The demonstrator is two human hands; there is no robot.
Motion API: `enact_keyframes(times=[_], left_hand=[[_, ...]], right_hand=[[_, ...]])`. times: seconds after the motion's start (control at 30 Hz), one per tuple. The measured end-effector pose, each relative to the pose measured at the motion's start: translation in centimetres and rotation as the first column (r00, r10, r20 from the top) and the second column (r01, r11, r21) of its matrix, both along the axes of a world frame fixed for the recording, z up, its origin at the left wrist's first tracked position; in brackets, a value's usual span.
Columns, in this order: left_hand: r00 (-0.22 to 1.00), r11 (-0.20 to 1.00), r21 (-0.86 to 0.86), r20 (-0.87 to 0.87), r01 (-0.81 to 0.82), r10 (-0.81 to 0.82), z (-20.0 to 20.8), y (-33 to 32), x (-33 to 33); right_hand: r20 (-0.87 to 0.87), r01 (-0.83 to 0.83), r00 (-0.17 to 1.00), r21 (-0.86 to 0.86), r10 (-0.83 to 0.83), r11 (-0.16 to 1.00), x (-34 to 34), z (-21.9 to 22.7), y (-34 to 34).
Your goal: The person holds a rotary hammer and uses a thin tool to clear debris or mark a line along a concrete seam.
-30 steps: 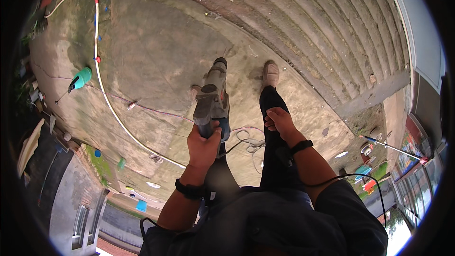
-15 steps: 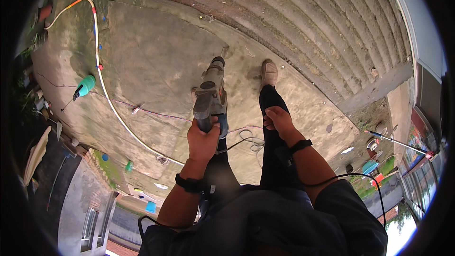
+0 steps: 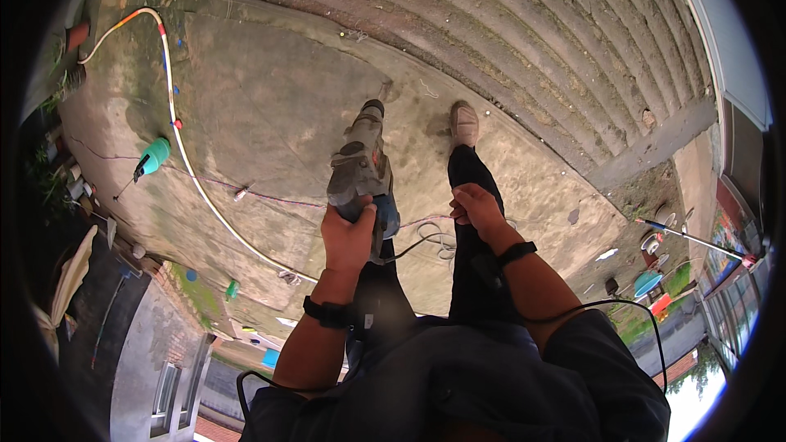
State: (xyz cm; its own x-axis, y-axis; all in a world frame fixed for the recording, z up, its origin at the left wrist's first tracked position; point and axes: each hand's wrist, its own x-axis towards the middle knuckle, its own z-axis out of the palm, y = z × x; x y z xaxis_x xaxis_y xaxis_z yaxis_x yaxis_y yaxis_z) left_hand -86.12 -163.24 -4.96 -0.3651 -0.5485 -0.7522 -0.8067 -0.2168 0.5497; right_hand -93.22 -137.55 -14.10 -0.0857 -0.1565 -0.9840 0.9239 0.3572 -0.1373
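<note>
Ground: stained concrete slab (image 3: pixel 270 90). Reference for all positions: white hose (image 3: pixel 169 74), curving down the left part of the view. Entries run left to right.

– Reddish object (image 3: pixel 78 37): just beside the hose's far-left end; kind unclear.
– Turquoise spray bottle (image 3: pixel 154 155), black head, thin wand: left of the hose's middle stretch, near it, tilted in view.
– Thin twisted cord (image 3: pixel 282 198), reddish-purple: crosses the hose and runs on to its right; over or under not resolved.
– Left hand (image 3: pixel 347 237): right of the hose's near stretch, wrapped around the handle of a power drill, thumb visible, most fingers hidden. Dark band on the wrist.
– Power drill (image 3: pixel 358 160), grey, dusty, dark nose: right of the hose, well apart from it, nose directed away from the wearer. Contact between nose and slab: cannot tell.
– Grey cable (image 3: pixel 401 256): from the drill's handle end to loose loops, farther right of the hose.
– Beige shoe (image 3: pixel 464 121): right of the hose, on the slab.
– Right hand (image 3: pixel 479 207): well right of the hose, over the dark trouser leg, fingers curled in; contents, if any, cannot be made out.
– Ridged soil (image 3: pixel 532 49): right of the hose, beyond the slab's edge.
– Long pole (image 3: pixel 696 243): far right of the hose.
</note>
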Motion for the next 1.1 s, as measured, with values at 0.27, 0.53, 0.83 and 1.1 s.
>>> enact_keyframes(times=[0.27, 0.53, 0.83, 1.1], left_hand=[[0.984, 0.978, 0.111, 0.051, -0.177, 0.173, 0.9, -0.4, -3.3], [0.975, 0.963, 0.153, 0.049, -0.220, 0.215, 0.6, -0.2, -4.1], [0.976, 0.962, 0.168, 0.048, -0.217, 0.212, 0.8, -0.5, -4.2], [0.981, 0.967, 0.165, 0.052, -0.192, 0.185, 0.7, -0.4, -3.8]], right_hand=[[-0.043, -0.180, 0.984, -0.304, 0.176, 0.935, 0.6, 5.7, -6.9], [-0.220, -0.206, 0.968, -0.407, 0.123, 0.890, 2.3, 7.1, -10.1], [-0.223, -0.204, 0.967, -0.392, 0.122, 0.897, 2.3, 6.5, -10.3], [-0.224, -0.237, 0.961, -0.375, 0.161, 0.896, 2.7, 6.1, -10.6]])
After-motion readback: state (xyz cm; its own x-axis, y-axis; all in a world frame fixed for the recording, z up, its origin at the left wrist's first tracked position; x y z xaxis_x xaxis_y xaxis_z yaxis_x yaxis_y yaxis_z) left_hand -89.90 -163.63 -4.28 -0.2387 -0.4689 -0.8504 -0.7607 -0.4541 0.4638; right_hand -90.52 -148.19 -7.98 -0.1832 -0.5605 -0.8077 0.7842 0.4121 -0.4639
